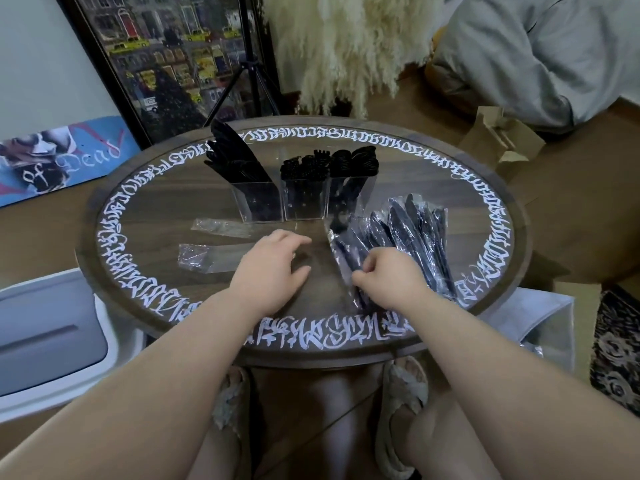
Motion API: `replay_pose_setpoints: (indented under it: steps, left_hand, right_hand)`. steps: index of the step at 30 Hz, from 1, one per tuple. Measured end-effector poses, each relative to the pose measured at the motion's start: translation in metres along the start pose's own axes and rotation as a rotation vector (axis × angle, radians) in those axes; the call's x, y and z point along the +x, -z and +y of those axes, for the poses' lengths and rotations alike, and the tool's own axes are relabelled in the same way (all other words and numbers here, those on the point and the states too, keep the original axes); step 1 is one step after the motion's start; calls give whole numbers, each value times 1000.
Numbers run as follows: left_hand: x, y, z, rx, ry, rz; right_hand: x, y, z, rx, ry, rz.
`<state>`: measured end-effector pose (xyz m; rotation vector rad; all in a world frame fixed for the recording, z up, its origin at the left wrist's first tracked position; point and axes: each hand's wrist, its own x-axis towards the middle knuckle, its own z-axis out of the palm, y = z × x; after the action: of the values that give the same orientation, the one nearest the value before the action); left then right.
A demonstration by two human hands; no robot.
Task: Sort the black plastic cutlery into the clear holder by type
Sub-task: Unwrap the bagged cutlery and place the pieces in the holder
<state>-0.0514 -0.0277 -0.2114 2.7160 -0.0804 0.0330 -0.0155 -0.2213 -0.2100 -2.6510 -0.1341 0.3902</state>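
The clear holder (304, 199) stands at the far middle of the round wooden worktop (145, 216) and has three compartments. In the left one are black knives (235, 157), leaning to the left. In the middle one are forks (303, 164), and in the right one spoons (356, 157), all with the handles down.

To the right of me lies a pile of wrapped cutlery packs (408, 233), still in clear plastic. My right hand (384, 278) has the fingers curled and pinches one pack at the near edge of this pile. My left hand (273, 268) rests flat on the worktop with the fingers relaxed and holds nothing. Left of it lie two empty plastic wrappers (211, 251), one behind the other.

The worktop has a ring of white lettering near its rim. Between my hands and the holder the wood is bare. Behind the worktop I see a framed picture (166, 57), a tripod (252, 81) and a fluffy white thing (346, 46). A cardboard box (498, 140) stands on the right, just beyond the rim, and a white bin (52, 330) is at my left, close to the near edge.
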Motion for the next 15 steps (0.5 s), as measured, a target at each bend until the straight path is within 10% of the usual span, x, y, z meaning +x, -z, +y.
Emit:
replay_pose_setpoints:
  steps: [15]
  left_hand:
    - [-7, 2, 0, -108, 9, 172]
  right_hand:
    - [-16, 10, -7, 257, 152, 131]
